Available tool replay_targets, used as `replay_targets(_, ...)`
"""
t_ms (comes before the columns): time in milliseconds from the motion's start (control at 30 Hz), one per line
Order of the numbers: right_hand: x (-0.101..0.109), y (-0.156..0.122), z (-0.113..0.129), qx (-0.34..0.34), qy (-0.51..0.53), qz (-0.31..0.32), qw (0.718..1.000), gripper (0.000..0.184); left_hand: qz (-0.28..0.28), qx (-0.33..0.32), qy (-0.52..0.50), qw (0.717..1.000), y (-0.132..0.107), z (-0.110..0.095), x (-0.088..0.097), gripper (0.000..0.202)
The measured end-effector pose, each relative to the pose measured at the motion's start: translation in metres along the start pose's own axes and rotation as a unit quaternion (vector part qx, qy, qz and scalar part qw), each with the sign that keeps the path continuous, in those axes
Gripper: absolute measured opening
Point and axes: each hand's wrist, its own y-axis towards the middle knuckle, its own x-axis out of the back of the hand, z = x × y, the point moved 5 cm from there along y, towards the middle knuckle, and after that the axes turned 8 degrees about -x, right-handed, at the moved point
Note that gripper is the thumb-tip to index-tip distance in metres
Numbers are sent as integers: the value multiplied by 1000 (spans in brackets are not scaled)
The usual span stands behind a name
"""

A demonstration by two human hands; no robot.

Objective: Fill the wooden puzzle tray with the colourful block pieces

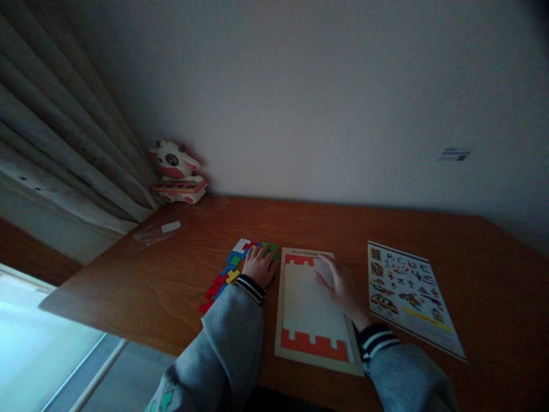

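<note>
My left hand (pixel 259 266) lies palm down with its fingers spread over coloured puzzle pieces (pixel 221 283) to the left of the board. The pieces are flat and blocky, in red, blue, green, yellow and white; some are hidden under my fingers. My right hand (pixel 341 286) is over the right side of a wooden puzzle board (pixel 315 311), thumb and fingers apart, with nothing visible in it. Red pieces line the top (pixel 299 260) and bottom (pixel 314 345) ends of the board, and its pale middle is bare. My right fingertips are near the right end of the top red row.
A printed sheet of coloured patterns (pixel 412 297) lies to the right of the board. A cow-shaped toy with a keyboard (pixel 178 174) stands at the back left, beside the curtain (pixel 64 126). A clear plastic bag (pixel 156 233) lies on the wooden table (pixel 141 292).
</note>
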Motion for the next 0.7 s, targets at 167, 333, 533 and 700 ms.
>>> replay_targets(167, 16, -13, -10, -40, 68, -48, 996, 38, 14, -12, -28, 999, 4, -10, 22, 29)
replay_targets(333, 28, -52, -7, -35, 52, 0, 998, 33, 44, -68, -37, 996, -33, -25, 52, 33)
replay_targets(533, 32, -98, -2, -7, -3, 45, 999, 39, 13, -36, -17, 999, -106, -19, 65, 41)
replay_targets(700, 35, -107, -1, -7, -7, 23, 1000, 40, 1, -34, -24, 999, -129, -14, 63, 57)
